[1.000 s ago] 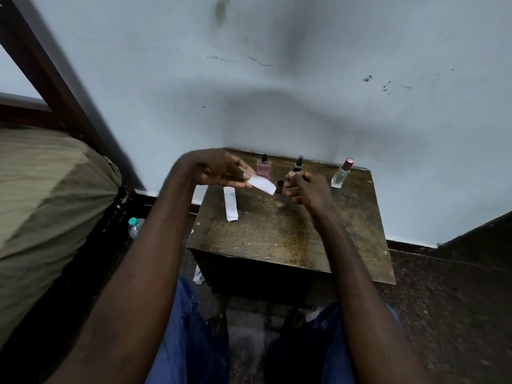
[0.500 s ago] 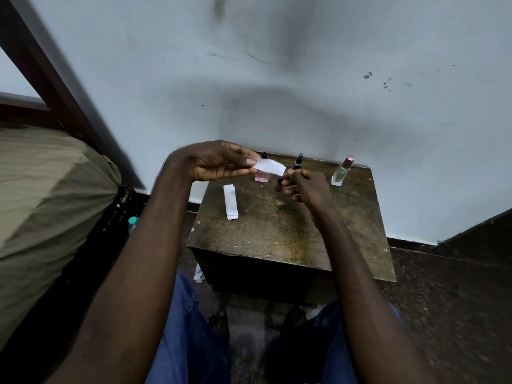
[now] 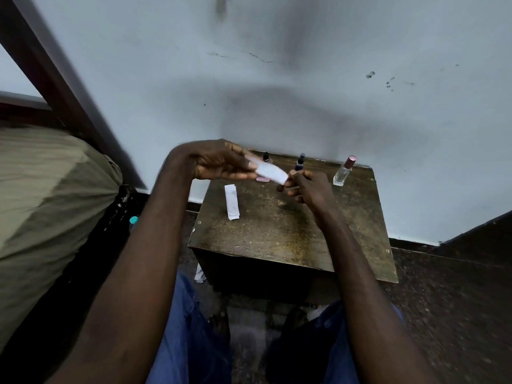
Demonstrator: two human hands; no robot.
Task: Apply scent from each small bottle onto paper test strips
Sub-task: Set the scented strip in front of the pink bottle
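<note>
I am pinching a paper strip point(image 3: 271, 173) in my left hand point(image 3: 221, 162) above the table's point(image 3: 277, 234) far edge, my right hand point(image 3: 307, 189) gripping a small dark bottle point(image 3: 279, 189) against its right end, possibly risking the limp paper bending away and scent wetting my fingers.

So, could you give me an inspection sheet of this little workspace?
Surface: worn brown wooden table, against a pale wall.
Job's things: pink bottle with black cap, dark blue bottle, clear glass bottle with pink cap along the back edge; white paper strip lying flat; second white paper strip held above the table.
Clutter: white paper scrap and teal-capped bottle on the floor.
Hands: left hand pinches the held strip; right hand grips a small dark item at the strip's free end, too small to identify.
Cables: nothing seen.
Surroundings: olive cloth left, dark floor.
</note>
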